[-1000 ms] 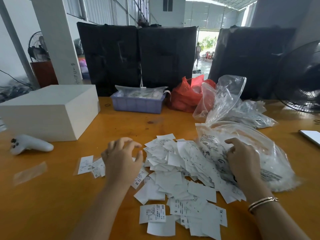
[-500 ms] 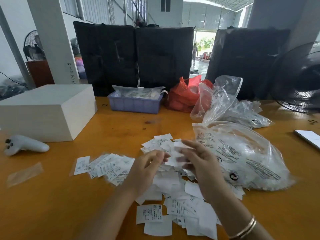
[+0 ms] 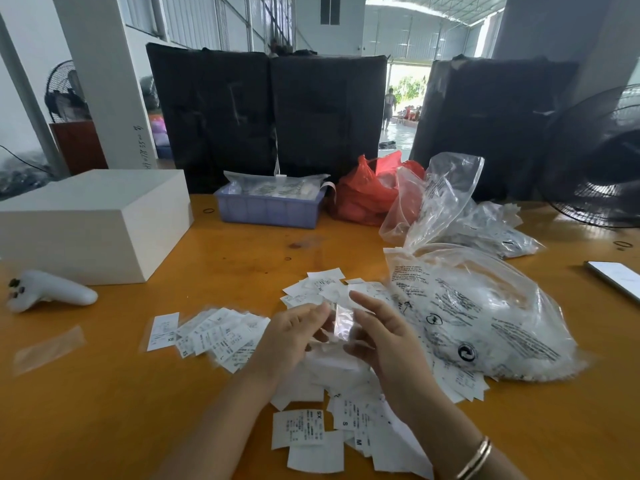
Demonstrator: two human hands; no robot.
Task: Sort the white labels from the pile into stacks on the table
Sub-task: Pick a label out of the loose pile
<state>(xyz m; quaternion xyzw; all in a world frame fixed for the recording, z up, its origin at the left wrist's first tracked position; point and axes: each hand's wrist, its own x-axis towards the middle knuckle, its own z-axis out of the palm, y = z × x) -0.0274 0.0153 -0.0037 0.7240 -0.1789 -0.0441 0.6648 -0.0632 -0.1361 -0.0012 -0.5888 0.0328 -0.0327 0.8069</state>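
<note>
While both hands meet above the pile, the left hand [image 3: 291,337] and the right hand [image 3: 384,341] pinch one small clear sleeve [image 3: 341,323] between them. Beneath them, the loose pile of white labels [image 3: 346,403] spreads over the orange surface [image 3: 104,410]. Left of the hands lies a fanned stack of labels [image 3: 214,336]. Right of the pile, touching it, rests a printed clear bag [image 3: 485,313].

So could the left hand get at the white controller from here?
Probably yes. The controller lies on bare table to the left with nothing between it and the left hand, but that hand and the right hand hold a label sleeve, so it must let go first.
</note>
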